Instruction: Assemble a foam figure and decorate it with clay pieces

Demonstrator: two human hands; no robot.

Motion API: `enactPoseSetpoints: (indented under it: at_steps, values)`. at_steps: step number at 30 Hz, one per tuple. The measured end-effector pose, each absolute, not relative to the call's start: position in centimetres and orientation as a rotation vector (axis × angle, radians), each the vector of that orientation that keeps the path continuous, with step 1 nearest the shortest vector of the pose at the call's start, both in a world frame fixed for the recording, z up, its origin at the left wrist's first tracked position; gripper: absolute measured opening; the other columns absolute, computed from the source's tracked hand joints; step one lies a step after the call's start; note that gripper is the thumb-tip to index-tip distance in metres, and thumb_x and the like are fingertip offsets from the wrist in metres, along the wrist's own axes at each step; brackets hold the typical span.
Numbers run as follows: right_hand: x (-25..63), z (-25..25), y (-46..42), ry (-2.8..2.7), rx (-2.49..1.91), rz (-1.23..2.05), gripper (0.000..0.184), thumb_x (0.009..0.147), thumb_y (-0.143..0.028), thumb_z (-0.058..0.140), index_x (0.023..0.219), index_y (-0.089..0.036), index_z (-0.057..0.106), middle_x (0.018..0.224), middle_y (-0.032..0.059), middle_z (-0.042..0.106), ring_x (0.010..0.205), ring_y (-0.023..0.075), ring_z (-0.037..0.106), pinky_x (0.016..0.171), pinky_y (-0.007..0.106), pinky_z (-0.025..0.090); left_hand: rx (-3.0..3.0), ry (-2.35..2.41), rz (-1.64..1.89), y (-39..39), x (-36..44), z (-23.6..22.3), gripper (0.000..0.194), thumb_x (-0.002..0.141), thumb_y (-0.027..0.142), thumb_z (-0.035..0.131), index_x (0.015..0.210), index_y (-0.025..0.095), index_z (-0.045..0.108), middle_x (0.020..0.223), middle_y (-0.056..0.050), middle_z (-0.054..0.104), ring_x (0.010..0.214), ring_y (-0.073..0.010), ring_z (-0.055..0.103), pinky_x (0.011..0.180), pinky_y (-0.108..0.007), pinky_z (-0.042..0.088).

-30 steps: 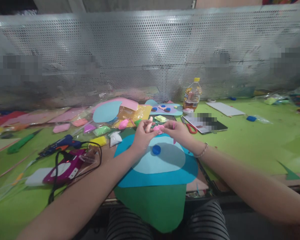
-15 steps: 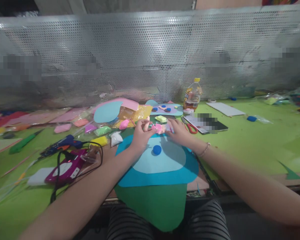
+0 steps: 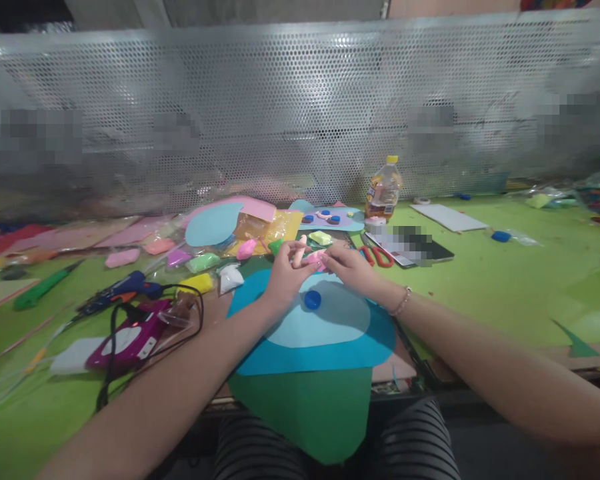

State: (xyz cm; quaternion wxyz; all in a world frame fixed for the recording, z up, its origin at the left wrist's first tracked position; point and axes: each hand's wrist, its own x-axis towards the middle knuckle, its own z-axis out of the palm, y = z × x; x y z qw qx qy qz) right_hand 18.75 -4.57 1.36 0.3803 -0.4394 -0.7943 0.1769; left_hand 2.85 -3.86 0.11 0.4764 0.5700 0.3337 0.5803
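Observation:
My left hand is closed, with a pale peach roll of modelling clay sticking up between its fingers. A lump of bright pink modelling clay is pinched between both hands, partly covered by the fingers. My right hand grips it from the right side, fingertips close to the left thumb. Below the hands, a round blue clay disc lies on a light blue paper shape. That shape rests on a larger darker blue sheet, with green paper under it.
To the left lie a glue gun, a magenta power strip with cords and several clay packets. Red-handled scissors, a phone and a bottle are at the right. A perforated metal panel stands behind.
My right hand has moved left and its fingers have closed on the pink clay. Clear wrapping seen beside the clay before is now hidden. A green packet shows behind my left hand.

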Motion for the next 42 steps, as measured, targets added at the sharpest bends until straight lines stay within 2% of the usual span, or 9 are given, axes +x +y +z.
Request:
enactPoseSetpoints:
  at_steps: [4,7,11,17,33,37,42]
  values:
    - [18.9,1.3,-4.4,-2.009,-1.123,0.417,0.033,0.089,-0.039,0.040,0.064,-0.018,0.047,0.059,-0.0006,0.051,0.059,0.0122,0.047,0.055,0.024,0.032,1.350,0.787,1.419,-3.9,2.9,0.2,0.039,0.061,0.021,0.074,0.089,0.019,0.047,0.099,-0.006,0.058,0.088,-0.0171,0.062,0.081,-0.035,0.050]
    - [18.9,1.4,-4.4,-1.982,-1.115,0.434,0.033,0.089,-0.038,0.041,0.064,-0.018,0.049,0.058,-0.0004,0.051,0.058,0.0122,0.048,0.054,0.024,0.034,1.329,0.792,1.423,-3.9,2.8,0.2,0.036,0.064,0.024,0.073,0.089,0.019,0.046,0.101,-0.006,0.057,0.082,-0.0149,0.063,0.075,-0.033,0.051]
    - [18.9,1.5,-4.6,-1.964,-1.095,0.499,0.032,0.088,-0.038,0.042,0.064,-0.018,0.050,0.059,0.0004,0.054,0.058,0.0125,0.048,0.055,0.024,0.036,1.320,0.804,1.469,-3.5,2.6,0.0,0.037,0.062,0.019,0.073,0.088,0.019,0.046,0.097,-0.003,0.058,0.074,-0.0109,0.062,0.074,-0.029,0.050]
    - [19.0,1.4,-4.5,-1.943,-1.070,0.542,0.031,0.087,-0.040,0.044,0.070,-0.017,0.056,0.061,0.0009,0.055,0.060,0.0139,0.051,0.056,0.025,0.037,1.289,0.781,1.503,-3.3,2.6,0.0,0.039,0.059,0.014,0.073,0.087,0.018,0.046,0.093,-0.002,0.058,0.067,-0.0096,0.062,0.071,-0.028,0.050]
    - [18.9,1.5,-4.4,-1.885,-1.077,0.514,0.026,0.085,-0.035,0.046,0.067,-0.018,0.054,0.059,-0.0001,0.056,0.058,0.0128,0.052,0.058,0.026,0.039,1.252,0.783,1.478,-3.7,2.7,0.1,0.041,0.058,0.013,0.075,0.088,0.019,0.047,0.096,-0.003,0.057,0.069,-0.0101,0.061,0.065,-0.027,0.052]
    - [18.9,1.9,-4.5,-1.819,-1.096,0.592,0.029,0.085,-0.034,0.046,0.062,-0.018,0.052,0.056,-0.0011,0.053,0.054,0.0110,0.049,0.055,0.024,0.038,1.084,0.719,1.389,-4.1,2.9,0.8,0.029,0.068,0.018,0.070,0.085,0.018,0.047,0.094,-0.003,0.057,0.076,-0.0112,0.062,0.074,-0.030,0.053]
    - [19.1,1.7,-4.1,-1.611,-1.069,0.891,0.033,0.081,-0.046,0.053,0.065,-0.017,0.054,0.059,-0.0002,0.054,0.055,0.0106,0.050,0.053,0.023,0.040,1.041,0.740,1.299,-3.7,2.8,0.9,0.018,0.079,0.026,0.061,0.084,0.018,0.046,0.086,-0.002,0.059,0.068,-0.0107,0.064,0.076,-0.033,0.052]
